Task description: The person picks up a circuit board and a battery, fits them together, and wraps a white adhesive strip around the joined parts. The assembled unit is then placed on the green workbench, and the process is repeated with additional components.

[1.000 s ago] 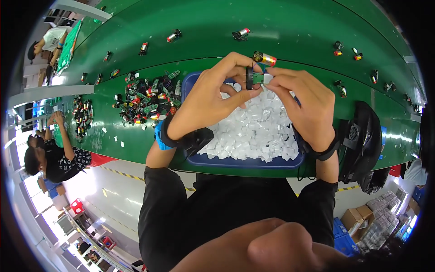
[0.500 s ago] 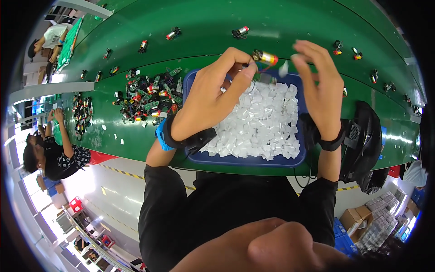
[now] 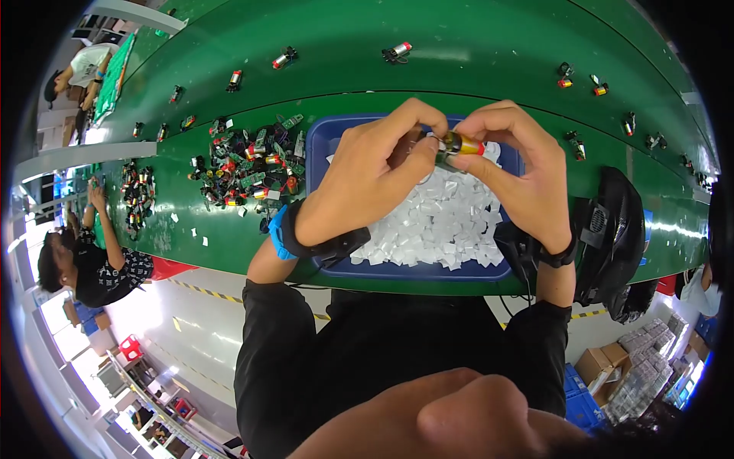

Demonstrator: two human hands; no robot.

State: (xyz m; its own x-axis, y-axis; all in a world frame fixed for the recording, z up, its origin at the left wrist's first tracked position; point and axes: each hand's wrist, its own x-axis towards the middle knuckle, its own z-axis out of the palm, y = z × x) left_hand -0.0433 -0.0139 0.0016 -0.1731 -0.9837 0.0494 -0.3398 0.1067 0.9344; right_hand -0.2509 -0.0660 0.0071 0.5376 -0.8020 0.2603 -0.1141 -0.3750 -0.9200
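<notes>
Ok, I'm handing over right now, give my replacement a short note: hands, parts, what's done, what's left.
Left hand and right hand: both pinch one small cylindrical motor, gold body with a red end, held above the blue tray.
Tray: filled with small white paper squares.
Left of the tray: a heap of motors and small green boards on the green bench.
Done: single motors lie spaced along the belt beyond.
Left: the heap is large; the held motor is not set down.
</notes>
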